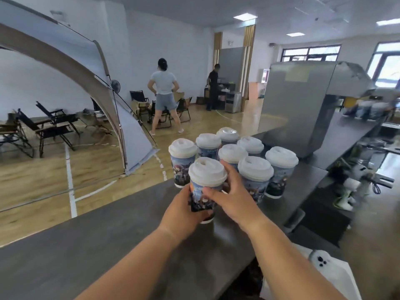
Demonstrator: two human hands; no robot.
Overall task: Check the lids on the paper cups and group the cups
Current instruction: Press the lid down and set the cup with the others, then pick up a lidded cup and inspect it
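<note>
a: which cup are we on?
b: the nearest cup (203, 198). we have it in both hands, just in front of the other cups (255, 185), towards the far edge of the table (97, 252).
a: how do we hold it?
b: our left hand (184, 210) wraps its lower body from the left. our right hand (230, 194) curls round its right side, with the thumb across the print.
a: and the lid?
b: the white lid (207, 171) is on top and looks level to us. we cannot tell whether the base touches the table.
a: the rest?
b: we count seven, all lidded, standing close together behind it and left of the steel machine (303, 105).
</note>
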